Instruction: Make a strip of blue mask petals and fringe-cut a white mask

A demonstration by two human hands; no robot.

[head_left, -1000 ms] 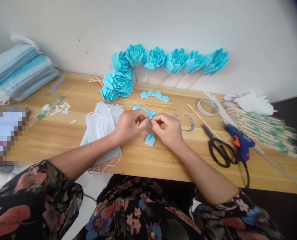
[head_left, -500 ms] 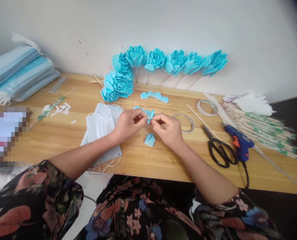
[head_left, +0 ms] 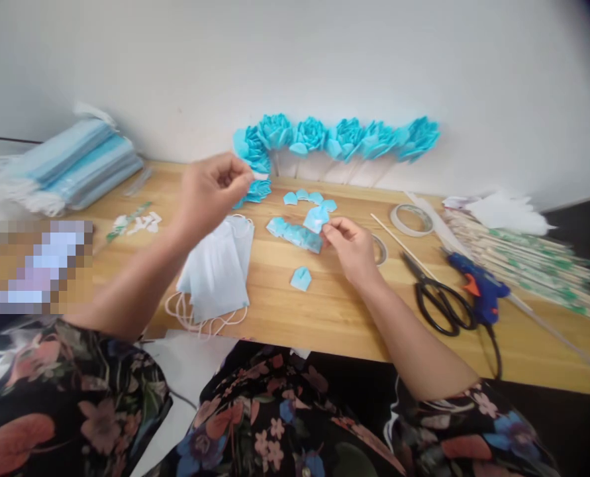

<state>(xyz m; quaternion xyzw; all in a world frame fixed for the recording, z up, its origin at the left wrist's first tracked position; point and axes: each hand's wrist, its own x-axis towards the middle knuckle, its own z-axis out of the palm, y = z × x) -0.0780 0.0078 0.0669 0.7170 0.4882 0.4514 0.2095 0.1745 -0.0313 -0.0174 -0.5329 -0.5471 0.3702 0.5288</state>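
My right hand pinches a strip of folded light-blue petals just above the wooden table. My left hand is raised above the table to the left, fingers pinched together on something small and whitish that I cannot make out. A single folded blue petal lies on the table below the strip. A stack of pale blue face masks lies under my left forearm. Several loose petals lie further back.
Blue flowers on sticks lean against the wall. Two tape rolls, black scissors, a blue glue gun and a bundle of wrapped sticks lie at the right. A pile of masks sits at the far left.
My left hand has let go of the petal strip and risen up and to the left. My right hand keeps the strip, now stretched out. The camera view has shifted slightly.
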